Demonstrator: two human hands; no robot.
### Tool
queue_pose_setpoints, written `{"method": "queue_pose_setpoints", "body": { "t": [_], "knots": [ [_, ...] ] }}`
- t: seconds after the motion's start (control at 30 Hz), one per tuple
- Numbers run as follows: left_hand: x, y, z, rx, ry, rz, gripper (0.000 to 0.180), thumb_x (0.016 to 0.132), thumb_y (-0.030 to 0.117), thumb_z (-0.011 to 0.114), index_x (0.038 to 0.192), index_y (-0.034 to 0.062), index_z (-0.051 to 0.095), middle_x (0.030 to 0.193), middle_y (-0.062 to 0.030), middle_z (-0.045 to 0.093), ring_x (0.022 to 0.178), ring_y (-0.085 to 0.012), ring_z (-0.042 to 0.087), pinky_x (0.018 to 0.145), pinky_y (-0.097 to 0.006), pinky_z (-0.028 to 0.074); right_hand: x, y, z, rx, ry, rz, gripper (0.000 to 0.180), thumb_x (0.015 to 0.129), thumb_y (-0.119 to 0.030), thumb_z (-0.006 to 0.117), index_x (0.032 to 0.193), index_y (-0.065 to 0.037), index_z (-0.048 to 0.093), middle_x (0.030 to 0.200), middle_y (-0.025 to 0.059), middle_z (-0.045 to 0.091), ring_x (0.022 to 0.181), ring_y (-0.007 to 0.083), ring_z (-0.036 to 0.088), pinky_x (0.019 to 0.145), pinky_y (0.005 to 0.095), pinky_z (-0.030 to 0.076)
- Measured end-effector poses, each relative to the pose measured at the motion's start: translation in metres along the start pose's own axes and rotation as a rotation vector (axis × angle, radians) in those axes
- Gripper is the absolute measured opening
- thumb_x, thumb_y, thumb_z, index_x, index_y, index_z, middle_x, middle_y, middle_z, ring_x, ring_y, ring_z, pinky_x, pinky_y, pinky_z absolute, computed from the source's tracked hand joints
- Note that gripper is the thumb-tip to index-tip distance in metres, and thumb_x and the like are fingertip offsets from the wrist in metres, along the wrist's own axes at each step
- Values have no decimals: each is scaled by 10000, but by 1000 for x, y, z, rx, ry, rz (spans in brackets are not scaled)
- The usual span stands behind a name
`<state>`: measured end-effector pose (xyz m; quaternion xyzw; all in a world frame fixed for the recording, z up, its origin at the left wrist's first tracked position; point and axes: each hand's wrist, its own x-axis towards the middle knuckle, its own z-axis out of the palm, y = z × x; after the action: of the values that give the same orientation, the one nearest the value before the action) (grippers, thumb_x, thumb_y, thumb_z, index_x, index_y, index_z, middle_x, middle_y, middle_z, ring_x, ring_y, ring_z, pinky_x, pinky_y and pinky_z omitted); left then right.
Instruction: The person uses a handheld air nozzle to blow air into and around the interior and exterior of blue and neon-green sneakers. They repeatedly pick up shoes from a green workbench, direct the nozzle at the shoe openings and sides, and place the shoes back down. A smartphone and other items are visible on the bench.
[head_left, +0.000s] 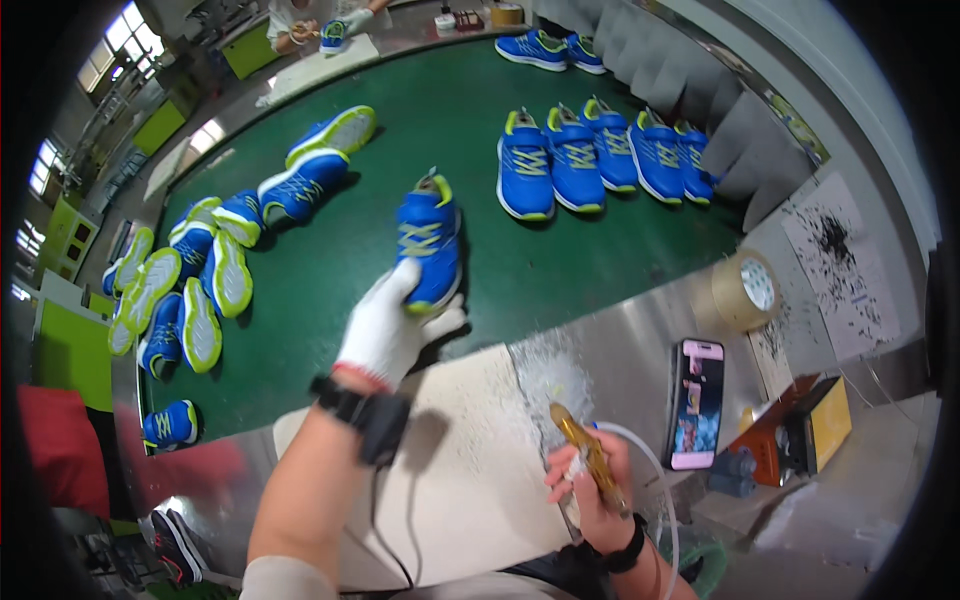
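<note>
The left forearm extends forward; the white-gloved left hand grips the toe end of a blue lace-up shoe with lime trim over the flat green work surface. The bare right hand, fingers curled, holds an amber, elongated tool, tip angled forward-left.

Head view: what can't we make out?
All in the head view:
Sole of the blue shoe in the left hand: hidden by the shoe's own upper.
Far end of the pale hose: cut off by the lower edge.
Space behind the grey flaps: hidden by them.
Co-worker's head: cut off by the top edge.
Phone screen: details too small.
</note>
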<state>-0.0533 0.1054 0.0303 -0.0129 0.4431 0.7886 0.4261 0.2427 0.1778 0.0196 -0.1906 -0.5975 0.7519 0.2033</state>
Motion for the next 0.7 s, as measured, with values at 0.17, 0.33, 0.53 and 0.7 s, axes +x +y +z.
{"method": "queue_pose_setpoints", "body": {
  "t": [0.17,0.33,0.53,0.7],
  "knots": [
    [87,43,13,1528,-107,160,547,922,540,453,1246,104,521,840,-135,657,768,-210,663,636,-322,550,-2,7,4,44,-20,36,463,916,-93,482,1314,-46,251,1008,189,543,815,187,569,672,308,525],
    [131,114,16,2284,290,894,547,793,388,673,1257,137,528,1116,-160,615,1064,-327,569,857,-426,458,-5,7,-4,-5,5,52,503,894,-215,547,1295,-30,307,968,156,564,773,170,573,653,290,506],
    [133,156,-55,2518,317,940,444,587,178,805,983,106,618,993,-96,604,986,-300,561,828,-405,449,4,-4,7,43,98,64,571,886,-391,605,1229,30,427,875,70,593,687,107,571,602,222,457],
    [16,145,-52,2096,192,1269,461,593,130,811,1004,64,612,933,-114,591,910,-300,571,814,-380,472,0,8,1,18,-1,62,506,900,-230,540,1298,-30,298,973,156,561,774,168,573,652,285,510]
  ]
}}
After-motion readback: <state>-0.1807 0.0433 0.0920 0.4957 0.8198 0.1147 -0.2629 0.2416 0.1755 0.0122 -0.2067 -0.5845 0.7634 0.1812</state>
